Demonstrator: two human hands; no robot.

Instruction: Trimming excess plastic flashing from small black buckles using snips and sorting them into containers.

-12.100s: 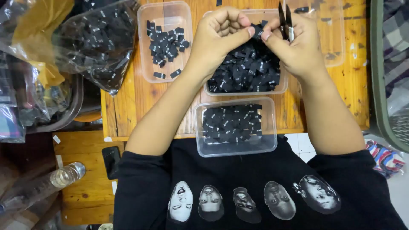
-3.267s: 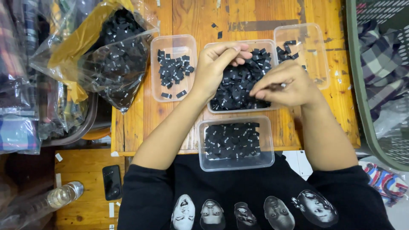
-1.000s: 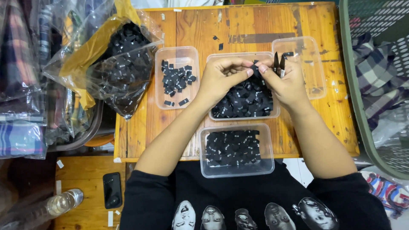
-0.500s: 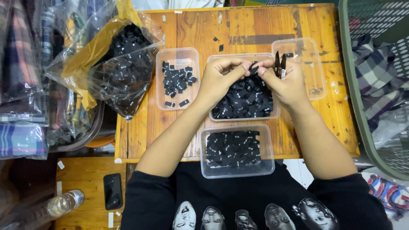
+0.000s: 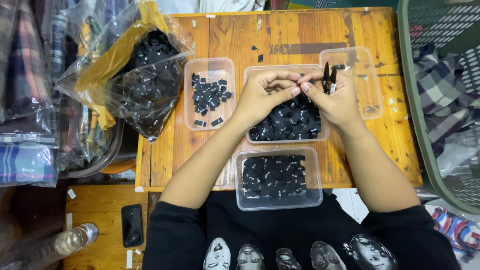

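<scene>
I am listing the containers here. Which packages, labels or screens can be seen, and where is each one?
Clear plastic bag: table's left edge, full of small black labels.
Middle tub: clear, rectangular, under both hands, piled with black labels.
Left tub: clear, few black labels.
Near tub: clear, black labels.
Right tub: clear, nearly bare.
Phone: lower left, dark screen.

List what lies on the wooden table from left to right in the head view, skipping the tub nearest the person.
Clear plastic bag of black pieces → small clear tub of few black pieces → left hand → right hand, holding small black snips → nearly empty clear tub.
</scene>
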